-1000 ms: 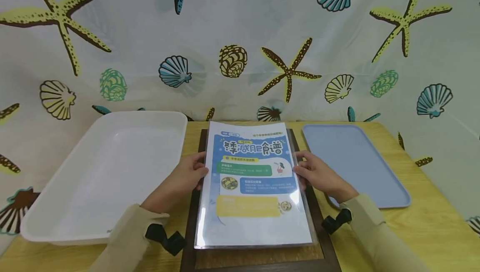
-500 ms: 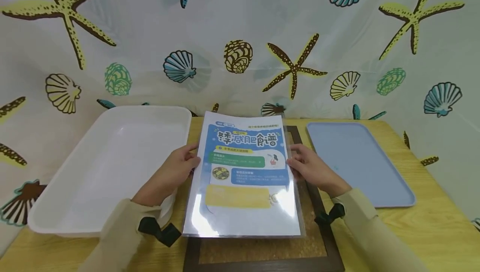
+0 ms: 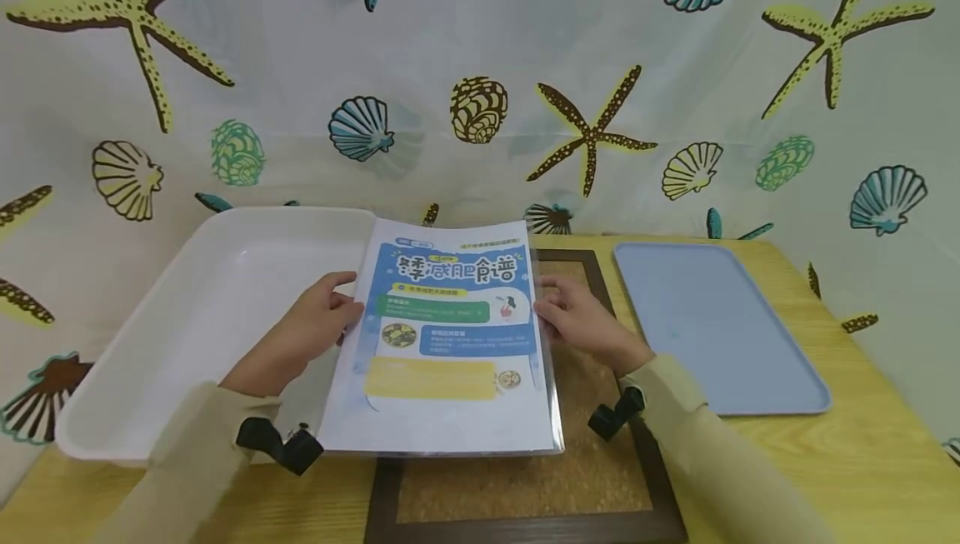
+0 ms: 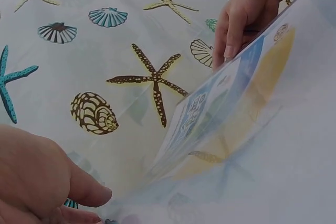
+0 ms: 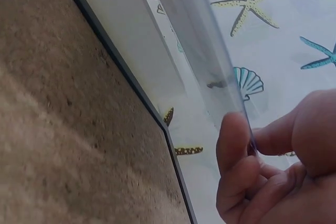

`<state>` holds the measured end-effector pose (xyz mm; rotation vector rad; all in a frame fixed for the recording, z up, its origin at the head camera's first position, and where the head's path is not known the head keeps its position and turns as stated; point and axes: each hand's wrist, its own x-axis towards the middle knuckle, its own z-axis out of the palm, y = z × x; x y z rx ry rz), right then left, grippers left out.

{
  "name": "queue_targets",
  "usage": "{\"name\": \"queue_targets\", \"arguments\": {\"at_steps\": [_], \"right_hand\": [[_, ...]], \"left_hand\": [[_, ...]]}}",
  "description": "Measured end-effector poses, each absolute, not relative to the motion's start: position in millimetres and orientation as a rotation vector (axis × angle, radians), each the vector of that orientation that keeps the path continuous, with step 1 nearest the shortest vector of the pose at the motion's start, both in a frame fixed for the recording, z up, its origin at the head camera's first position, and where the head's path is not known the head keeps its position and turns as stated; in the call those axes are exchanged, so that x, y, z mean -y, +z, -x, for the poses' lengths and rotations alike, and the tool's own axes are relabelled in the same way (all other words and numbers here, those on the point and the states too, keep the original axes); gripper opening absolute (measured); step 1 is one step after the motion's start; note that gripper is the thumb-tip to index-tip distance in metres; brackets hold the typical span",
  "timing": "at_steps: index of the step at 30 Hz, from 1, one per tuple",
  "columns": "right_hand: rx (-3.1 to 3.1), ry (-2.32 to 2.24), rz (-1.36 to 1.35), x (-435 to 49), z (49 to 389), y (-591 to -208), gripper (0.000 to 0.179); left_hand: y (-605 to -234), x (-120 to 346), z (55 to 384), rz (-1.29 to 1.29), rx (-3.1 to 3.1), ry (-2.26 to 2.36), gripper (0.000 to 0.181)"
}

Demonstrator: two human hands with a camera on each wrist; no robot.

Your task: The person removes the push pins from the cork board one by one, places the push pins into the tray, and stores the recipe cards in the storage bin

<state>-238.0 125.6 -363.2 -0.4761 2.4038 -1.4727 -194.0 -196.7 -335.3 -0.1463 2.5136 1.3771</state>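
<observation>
A printed sheet (image 3: 442, 423) with blue, green and yellow blocks and Chinese lettering sits in a clear plastic sleeve, raised off the surface below. My left hand (image 3: 311, 323) pinches its left edge, and my right hand (image 3: 588, 323) pinches the opposite edge. In the right wrist view, thumb and curled fingers of the right hand (image 5: 283, 166) grip the sleeve's thin edge. The left wrist view has the sheet (image 4: 231, 114) slanting and slightly bowed beside the left hand (image 4: 47, 179). Beneath the sheet lies a cork board (image 3: 600, 444) with a dark brown frame, its left part covered.
A large white basin (image 3: 187, 311) stands on the left, partly overlapped by the sheet and left arm. On the right lies a flat blue tray (image 3: 720, 327). Both rest on a wood-grain table (image 3: 847, 452), with a shell-and-starfish cloth (image 3: 420, 36) hanging behind.
Both hands have carried the sleeved sheet up off the framed cork board and to the left, uncovering the board's right side and front. The view has shifted slightly.
</observation>
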Motion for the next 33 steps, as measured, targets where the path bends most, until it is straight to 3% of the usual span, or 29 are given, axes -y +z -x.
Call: {"name": "queue_targets", "arguments": {"at_steps": [33], "right_hand": [[-2.274, -1.447, 0.604, 4.1, 250.7, -359.5, 0.042]], "left_hand": [[-331.2, 314.6, 184.5, 0.430, -2.678, 1.326, 0.058]]}}
